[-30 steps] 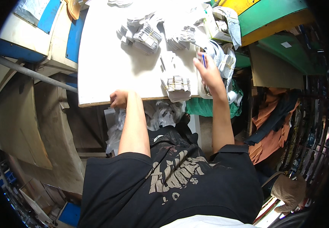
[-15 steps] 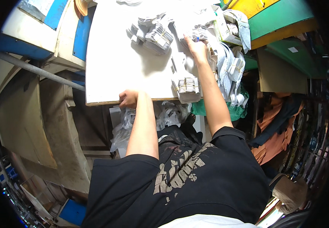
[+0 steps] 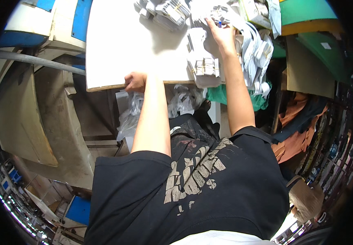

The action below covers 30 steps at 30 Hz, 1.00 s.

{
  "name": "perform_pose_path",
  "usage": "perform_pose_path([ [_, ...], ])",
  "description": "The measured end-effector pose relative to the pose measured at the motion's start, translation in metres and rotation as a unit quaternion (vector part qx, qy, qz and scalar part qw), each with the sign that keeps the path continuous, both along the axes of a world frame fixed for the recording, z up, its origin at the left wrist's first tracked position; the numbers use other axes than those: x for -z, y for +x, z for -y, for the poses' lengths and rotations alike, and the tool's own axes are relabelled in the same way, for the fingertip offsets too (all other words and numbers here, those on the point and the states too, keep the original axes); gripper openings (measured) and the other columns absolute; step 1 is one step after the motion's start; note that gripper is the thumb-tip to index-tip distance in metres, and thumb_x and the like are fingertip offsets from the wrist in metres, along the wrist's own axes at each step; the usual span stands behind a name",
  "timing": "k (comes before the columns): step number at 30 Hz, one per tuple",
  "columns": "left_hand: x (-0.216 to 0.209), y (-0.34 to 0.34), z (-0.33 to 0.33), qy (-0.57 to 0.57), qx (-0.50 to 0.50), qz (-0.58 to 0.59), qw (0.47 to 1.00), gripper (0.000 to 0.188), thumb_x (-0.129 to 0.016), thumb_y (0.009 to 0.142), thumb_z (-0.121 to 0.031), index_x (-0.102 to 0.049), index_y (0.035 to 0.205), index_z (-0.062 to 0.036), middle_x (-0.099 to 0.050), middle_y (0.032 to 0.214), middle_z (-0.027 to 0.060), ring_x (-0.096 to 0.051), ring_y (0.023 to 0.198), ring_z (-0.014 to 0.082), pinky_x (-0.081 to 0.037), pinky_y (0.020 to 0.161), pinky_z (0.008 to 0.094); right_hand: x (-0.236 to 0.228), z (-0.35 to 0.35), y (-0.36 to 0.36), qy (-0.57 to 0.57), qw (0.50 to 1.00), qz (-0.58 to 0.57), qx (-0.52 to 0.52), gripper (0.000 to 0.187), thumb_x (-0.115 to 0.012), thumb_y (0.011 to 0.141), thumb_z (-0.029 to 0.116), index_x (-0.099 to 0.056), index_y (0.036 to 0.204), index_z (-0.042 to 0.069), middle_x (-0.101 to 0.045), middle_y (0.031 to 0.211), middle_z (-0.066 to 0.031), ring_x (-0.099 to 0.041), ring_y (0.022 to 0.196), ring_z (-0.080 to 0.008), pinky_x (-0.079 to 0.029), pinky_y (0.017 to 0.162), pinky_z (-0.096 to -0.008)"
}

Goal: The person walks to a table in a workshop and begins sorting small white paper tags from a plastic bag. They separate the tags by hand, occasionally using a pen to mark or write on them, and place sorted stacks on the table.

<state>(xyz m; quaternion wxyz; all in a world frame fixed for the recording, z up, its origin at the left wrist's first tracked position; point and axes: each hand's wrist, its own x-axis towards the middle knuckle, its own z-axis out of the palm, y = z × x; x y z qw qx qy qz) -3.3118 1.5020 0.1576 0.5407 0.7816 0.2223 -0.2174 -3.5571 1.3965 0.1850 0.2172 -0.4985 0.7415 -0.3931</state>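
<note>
My left hand (image 3: 135, 81) curls over the front edge of a white table (image 3: 119, 45). My right hand (image 3: 221, 36) stretches far forward onto a heap of white and grey paper bundles (image 3: 209, 14), with a small blue object (image 3: 219, 24) pinched at its fingertips. A banded stack of folded white bundles (image 3: 203, 63) lies just left of my right wrist, overhanging the table's front edge. More bundles (image 3: 170, 12) lie at the far side of the table.
Loose white packets (image 3: 256, 49) spill over the table's right side above green cloth (image 3: 225, 96). Crumpled clear plastic bags (image 3: 180, 102) hang under the table. A grey pipe (image 3: 33, 61) and beige panels (image 3: 25, 118) stand left; orange cloth (image 3: 294, 130) lies right.
My right hand has moved forward from the near banded stack to the heap at the table's far side. My left hand has stayed on the table edge.
</note>
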Motion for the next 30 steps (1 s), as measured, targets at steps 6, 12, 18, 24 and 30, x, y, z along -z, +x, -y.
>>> perform_pose_path([
  [6,0.016,0.001,-0.001,0.024,0.044,0.003,0.999,0.053,-0.033,0.108,-0.037,-0.039,0.147,-0.0020,-0.065,0.125,0.0269,-0.066,0.115,0.0408,-0.056,0.098,0.0510,0.027,-0.018,-0.009,-0.131,0.985,0.036,-0.105,0.052,-0.081,0.091,0.039,-0.066,0.126,0.002,-0.072,0.115,-0.0127,-0.066,0.101,-0.0222,-0.053,0.090,-0.0354],
  [12,-0.008,-0.004,-0.001,0.039,0.064,0.014,0.997,0.053,-0.033,0.108,-0.037,-0.039,0.148,-0.0020,-0.065,0.126,0.0270,-0.066,0.115,0.0407,-0.055,0.099,0.0507,-0.007,-0.039,0.008,-0.141,0.934,-0.328,-0.006,0.099,-0.072,0.088,0.063,-0.038,0.160,0.005,-0.050,0.154,-0.0250,-0.048,0.141,-0.0436,-0.041,0.117,-0.0528],
  [18,-0.012,-0.010,-0.003,0.056,0.082,0.022,0.995,0.053,-0.033,0.109,-0.037,-0.039,0.148,-0.0020,-0.064,0.126,0.0271,-0.065,0.116,0.0405,-0.055,0.100,0.0505,0.021,-0.041,-0.012,-0.093,0.960,-0.263,-0.031,0.113,-0.072,0.084,0.068,-0.026,0.164,0.004,-0.040,0.162,-0.0258,-0.040,0.148,-0.0456,-0.034,0.121,-0.0554],
  [24,-0.015,-0.011,-0.006,0.060,0.073,0.026,0.995,0.053,-0.033,0.109,-0.036,-0.038,0.149,-0.0019,-0.064,0.127,0.0273,-0.065,0.117,0.0403,-0.055,0.100,0.0502,0.028,-0.045,-0.022,-0.091,0.966,-0.233,-0.064,0.093,-0.071,0.088,0.059,-0.036,0.152,0.001,-0.047,0.147,-0.0217,-0.043,0.130,-0.0373,-0.037,0.108,-0.0478],
  [30,-0.009,-0.012,-0.009,0.062,0.058,0.024,0.996,0.053,-0.033,0.109,-0.036,-0.038,0.149,-0.0019,-0.063,0.128,0.0274,-0.065,0.118,0.0401,-0.055,0.101,0.0500,-0.003,-0.087,-0.030,-0.154,0.987,-0.031,-0.040,0.054,-0.070,0.095,0.039,-0.056,0.131,0.001,-0.061,0.118,-0.0138,-0.051,0.094,-0.0204,-0.042,0.081,-0.0343],
])
